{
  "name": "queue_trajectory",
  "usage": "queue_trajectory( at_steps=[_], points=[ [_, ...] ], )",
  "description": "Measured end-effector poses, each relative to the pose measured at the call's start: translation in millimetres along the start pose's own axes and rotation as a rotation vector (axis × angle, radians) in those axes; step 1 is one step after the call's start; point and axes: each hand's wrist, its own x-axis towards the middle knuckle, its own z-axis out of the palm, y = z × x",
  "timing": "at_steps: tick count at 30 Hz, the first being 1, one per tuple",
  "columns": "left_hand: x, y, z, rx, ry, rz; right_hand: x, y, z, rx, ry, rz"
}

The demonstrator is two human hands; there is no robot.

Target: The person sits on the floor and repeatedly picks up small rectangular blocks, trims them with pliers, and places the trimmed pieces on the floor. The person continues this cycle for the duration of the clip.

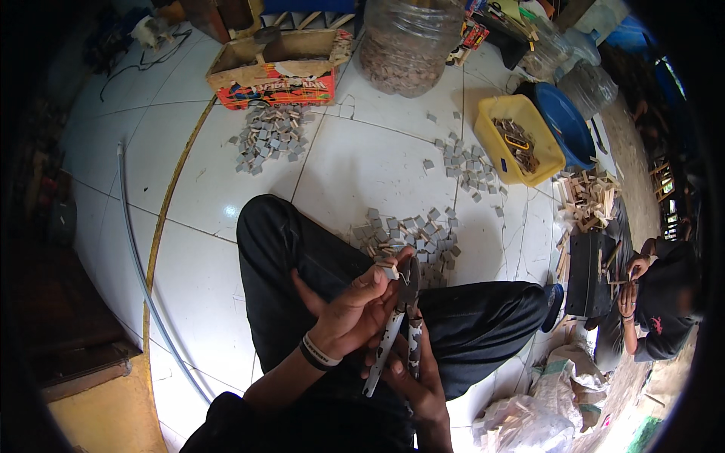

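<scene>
My left hand (349,323), with a white band at the wrist, pinches a small wooden block (388,269) with a grey face between thumb and fingers. A thin bent wire sticks out from the block toward the pliers (391,340). My right hand (417,389) is wrapped round the worn, white-coated handles of these pliers. Their dark jaws point up beside the fingers of my left hand; whether they bite the wire I cannot tell. Just beyond both hands, between my legs, a pile of similar grey-faced blocks (423,235) lies on the tiles.
More grey-faced blocks lie in a left heap (272,140) and a right scatter (470,162). Behind stand a wooden box (276,79) and a filled clear plastic container (408,57). A yellow tub (491,136) and blue basin (563,124) stand right. Another person (664,294) works at far right.
</scene>
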Motion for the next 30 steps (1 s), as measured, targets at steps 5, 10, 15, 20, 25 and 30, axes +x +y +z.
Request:
queue_trajectory(
  at_steps=[5, 10, 15, 20, 25, 30],
  points=[
    [-2, 1, -3, 0.096, -0.008, 0.094, -3, 0, 0, -0.079, 0.046, 0.08],
    [-9, 6, -4, 0.199, 0.063, 0.144, -2, -4, -1, -0.187, 0.041, 0.124],
    [-7, 5, -7, 0.239, 0.064, 0.185, 1, -3, 0, -0.182, 0.032, 0.228],
    [-10, 4, -9, 0.248, 0.076, 0.2, 2, -2, 1, -0.191, 0.009, 0.21],
    [-9, 4, -9, 0.226, 0.057, 0.198, 2, 1, 2, -0.194, 0.005, 0.192],
    [-10, 4, -9, 0.208, 0.033, 0.2, 0, 3, 2, -0.191, 0.03, 0.196]
  ],
)
